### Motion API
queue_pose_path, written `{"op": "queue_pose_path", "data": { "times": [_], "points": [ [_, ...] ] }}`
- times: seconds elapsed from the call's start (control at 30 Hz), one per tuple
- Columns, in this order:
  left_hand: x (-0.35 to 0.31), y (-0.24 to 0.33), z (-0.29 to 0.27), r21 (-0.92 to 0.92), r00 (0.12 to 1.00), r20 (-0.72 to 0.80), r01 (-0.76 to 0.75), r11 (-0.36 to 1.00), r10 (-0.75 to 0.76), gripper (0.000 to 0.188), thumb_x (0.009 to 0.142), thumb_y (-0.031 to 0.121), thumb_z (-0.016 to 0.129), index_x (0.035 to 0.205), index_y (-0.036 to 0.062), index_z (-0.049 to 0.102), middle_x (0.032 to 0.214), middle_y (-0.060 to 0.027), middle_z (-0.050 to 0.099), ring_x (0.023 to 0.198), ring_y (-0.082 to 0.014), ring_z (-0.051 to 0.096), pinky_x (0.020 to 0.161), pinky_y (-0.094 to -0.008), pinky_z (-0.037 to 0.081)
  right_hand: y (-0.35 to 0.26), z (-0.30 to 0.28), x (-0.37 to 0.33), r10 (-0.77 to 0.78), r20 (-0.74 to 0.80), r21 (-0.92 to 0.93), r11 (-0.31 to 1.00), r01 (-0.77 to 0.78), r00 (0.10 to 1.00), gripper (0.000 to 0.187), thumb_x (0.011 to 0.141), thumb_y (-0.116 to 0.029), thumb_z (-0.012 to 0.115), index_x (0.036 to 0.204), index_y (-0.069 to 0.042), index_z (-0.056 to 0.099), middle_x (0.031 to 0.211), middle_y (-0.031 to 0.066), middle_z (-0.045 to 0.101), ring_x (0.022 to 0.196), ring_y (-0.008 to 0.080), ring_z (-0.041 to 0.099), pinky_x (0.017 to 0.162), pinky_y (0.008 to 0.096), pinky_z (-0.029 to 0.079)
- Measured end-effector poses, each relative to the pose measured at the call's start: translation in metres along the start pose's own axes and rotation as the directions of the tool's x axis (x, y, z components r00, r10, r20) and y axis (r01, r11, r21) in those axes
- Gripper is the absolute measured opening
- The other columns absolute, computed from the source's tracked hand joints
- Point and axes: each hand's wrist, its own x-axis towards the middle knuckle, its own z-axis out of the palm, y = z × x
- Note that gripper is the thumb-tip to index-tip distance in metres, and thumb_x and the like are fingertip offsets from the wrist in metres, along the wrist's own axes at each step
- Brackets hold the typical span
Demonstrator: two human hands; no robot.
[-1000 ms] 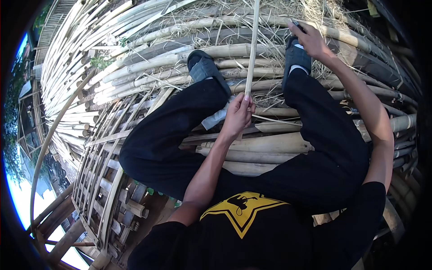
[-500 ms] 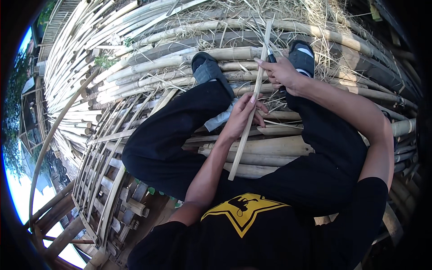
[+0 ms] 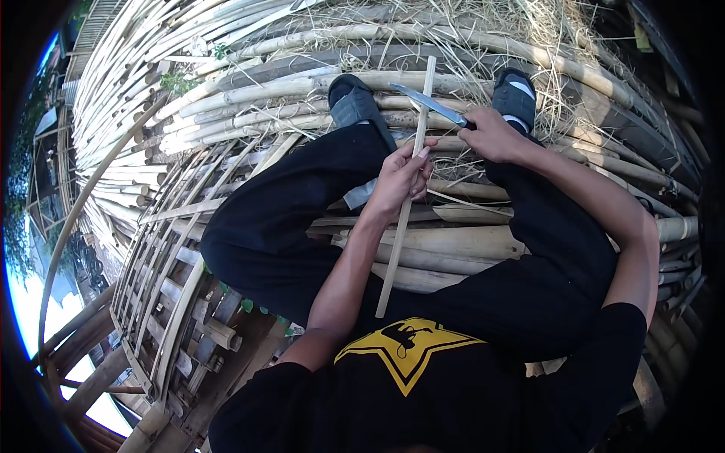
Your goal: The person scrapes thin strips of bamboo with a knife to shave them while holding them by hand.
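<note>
The left hand [image 3: 400, 177] is gripping a long, pale, flat bamboo strip [image 3: 399, 234] mid-length, likely light, springy and best held there; the right hand [image 3: 495, 136] is gripping a grey-bladed knife [image 3: 445, 111].

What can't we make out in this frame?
All in head view:
- Handle of the knife: mostly hidden by the right hand.
- Gripped stretch of the bamboo strip: partly covered by the left hand.
- Knife-strip contact: too small to tell.
- Shirt: cut off by lower edge.
</note>
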Motion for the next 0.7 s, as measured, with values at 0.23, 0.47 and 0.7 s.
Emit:
{"op": "queue_pose_path", "data": {
  "times": [0.23,0.47,0.7],
  "points": [
    [-0.003,0.005,-0.002,0.004,0.999,0.052,0.009,1.000,-0.009,0.029,0.102,0.021,0.037,0.127,0.0069,0.043,0.065,-0.0035,0.047,0.033,-0.0036,0.026,0.031,-0.0182,0.025,0.007,0.005,0.005,0.099,0.005,-0.003,0.995,-0.099,0.995,0.046,0.082,-0.040,0.059,0.075,0.006,0.062,0.070,0.0227,0.061,0.072,0.0381,0.062,0.069,0.0438,0.047],
    [-0.004,0.004,0.000,-0.028,0.999,-0.029,-0.024,0.999,0.023,0.016,0.101,0.021,0.039,0.108,0.0070,0.043,0.067,-0.0063,0.050,0.033,-0.0044,0.028,0.030,-0.0187,0.024,-0.010,-0.004,0.015,0.284,0.148,-0.123,0.956,-0.267,0.947,0.044,0.080,-0.040,0.059,0.084,0.003,0.067,0.079,0.0235,0.065,0.080,0.0360,0.065,0.075,0.0423,0.048],
    [-0.003,0.012,-0.005,0.030,0.998,-0.011,-0.054,0.998,0.054,0.029,0.101,0.018,0.040,0.125,0.0045,0.045,0.064,-0.0030,0.046,0.035,-0.0045,0.033,0.034,-0.0193,0.032,-0.006,0.002,0.029,0.271,0.071,-0.156,0.954,-0.257,0.960,0.047,0.079,-0.037,0.056,0.082,0.008,0.066,0.078,0.0240,0.065,0.078,0.0363,0.065,0.073,0.0435,0.049]
  ]
}}
